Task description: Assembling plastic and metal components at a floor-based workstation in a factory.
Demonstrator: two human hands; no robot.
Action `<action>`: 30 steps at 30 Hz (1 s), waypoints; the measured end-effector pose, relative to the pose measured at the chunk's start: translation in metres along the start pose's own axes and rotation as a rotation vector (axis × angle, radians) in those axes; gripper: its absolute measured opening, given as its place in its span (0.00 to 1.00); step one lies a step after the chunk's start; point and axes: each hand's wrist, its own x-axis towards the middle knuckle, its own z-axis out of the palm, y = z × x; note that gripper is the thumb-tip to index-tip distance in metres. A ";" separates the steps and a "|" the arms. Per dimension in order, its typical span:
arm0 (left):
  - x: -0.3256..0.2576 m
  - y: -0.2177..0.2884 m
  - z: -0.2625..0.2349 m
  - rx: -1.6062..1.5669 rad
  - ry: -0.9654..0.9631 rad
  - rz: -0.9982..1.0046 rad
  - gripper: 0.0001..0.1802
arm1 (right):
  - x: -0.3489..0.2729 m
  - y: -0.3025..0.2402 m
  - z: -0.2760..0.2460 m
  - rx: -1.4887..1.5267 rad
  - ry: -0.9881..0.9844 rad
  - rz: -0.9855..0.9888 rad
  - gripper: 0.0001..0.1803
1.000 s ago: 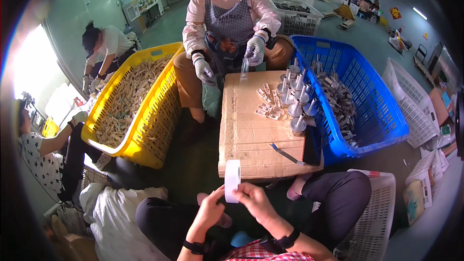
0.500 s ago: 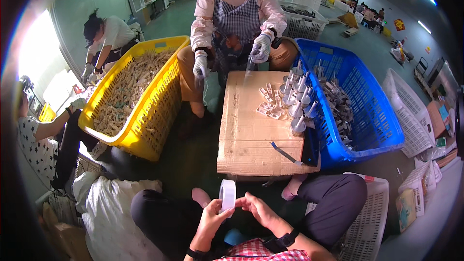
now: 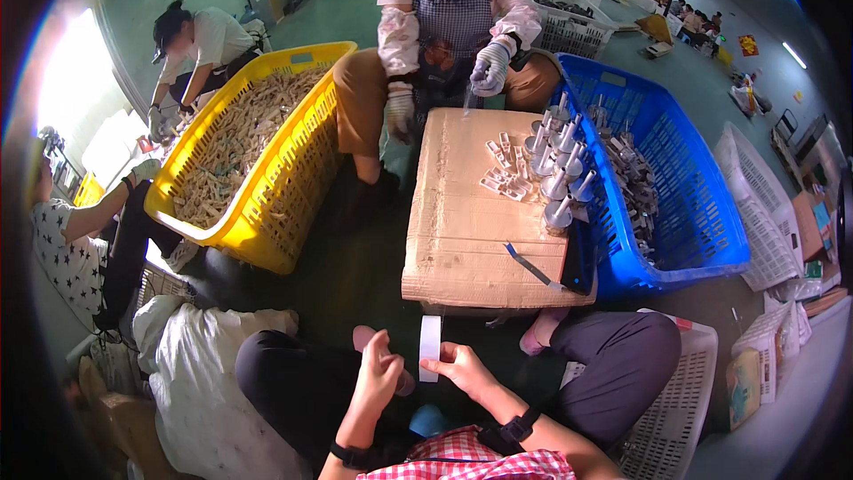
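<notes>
The white roll (image 3: 430, 340) passed from the left hand (image 3: 380, 372), whose grip was now unclear, to the right hand (image 3: 465, 369), pinching alone.

Cardboard-topped tbl (image 3: 453, 236) w/ stemmed metal discs (image 3: 558, 185), lt plastic pcs (image 3: 506, 184), thin strip (image 3: 534, 268).

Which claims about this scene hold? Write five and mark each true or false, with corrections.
1. The right grip holds a narrow white roll. True.
2. The yellow slotted plastic basket stands right of the blue slotted plastic basket. False: it stands left.
3. Grey metallic parts lie in the blue basket. True.
4. The thin grey blue-tipped strip lies in the yellow basket. False: it lies on the brown cardboard surface.
5. The person opposite wears white gloves. True.
</notes>
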 end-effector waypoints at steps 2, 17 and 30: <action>0.018 0.021 0.013 0.066 -0.014 -0.025 0.31 | 0.006 0.011 -0.006 0.026 -0.006 0.054 0.14; 0.090 -0.038 0.058 -0.403 -0.144 -0.289 0.17 | 0.034 0.042 -0.009 -0.094 0.059 0.007 0.18; 0.099 -0.069 0.078 -0.051 0.119 0.002 0.17 | 0.042 0.050 -0.025 -0.062 0.183 0.134 0.13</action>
